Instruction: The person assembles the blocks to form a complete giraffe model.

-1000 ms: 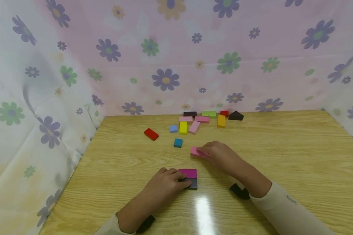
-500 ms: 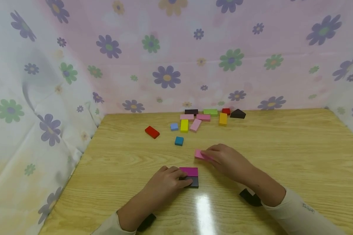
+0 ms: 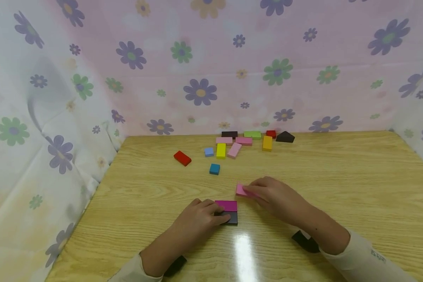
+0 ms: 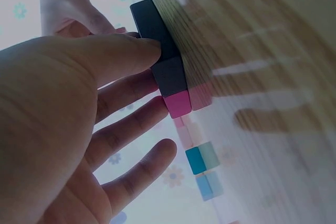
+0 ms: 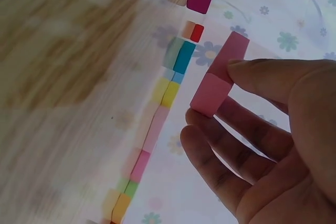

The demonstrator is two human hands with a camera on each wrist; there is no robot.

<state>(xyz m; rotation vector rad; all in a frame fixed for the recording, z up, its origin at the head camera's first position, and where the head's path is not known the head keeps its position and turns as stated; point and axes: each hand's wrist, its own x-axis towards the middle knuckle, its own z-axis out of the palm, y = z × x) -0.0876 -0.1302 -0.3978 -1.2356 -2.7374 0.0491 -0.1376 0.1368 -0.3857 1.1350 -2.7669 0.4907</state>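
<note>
Across the table (image 3: 144, 196), our right hand (image 3: 280, 199) pinches the nearly crosswise pink block (image 3: 240, 190), beyond-right of the magenta block (image 3: 228, 205) and black block (image 3: 234, 218) our left hand (image 3: 197, 217) grips.

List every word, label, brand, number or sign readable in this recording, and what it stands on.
Nothing is readable.
Cream fabric right sleeve: a small dark mark, perhaps lettering, too blurred to read.
Pink rectangular block in the right hand, magenta rectangular block and black rectangular block at the left hand: no text visible.
</note>
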